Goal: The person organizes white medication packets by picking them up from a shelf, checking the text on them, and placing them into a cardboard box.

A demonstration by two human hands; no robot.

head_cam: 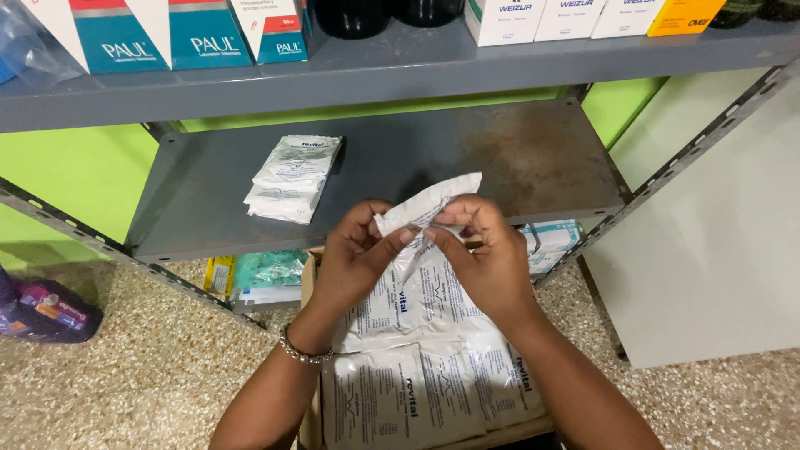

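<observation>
My left hand (357,254) and my right hand (486,250) together pinch one white printed sachet (429,202), held tilted above a cardboard box (310,283). The box holds several more white sachets (425,358) lying flat. A small stack of the same white sachets (292,177) rests on the left part of the grey metal shelf (467,154) in front of me. A beaded bracelet (304,352) circles my left wrist.
The upper shelf (375,71) carries teal-and-white boxes at left, dark bottles in the middle, and white and orange boxes at right. Green and blue packets (267,271) lie under the shelf. A purple bottle (46,310) lies on the speckled floor at left. A white panel (717,242) stands right.
</observation>
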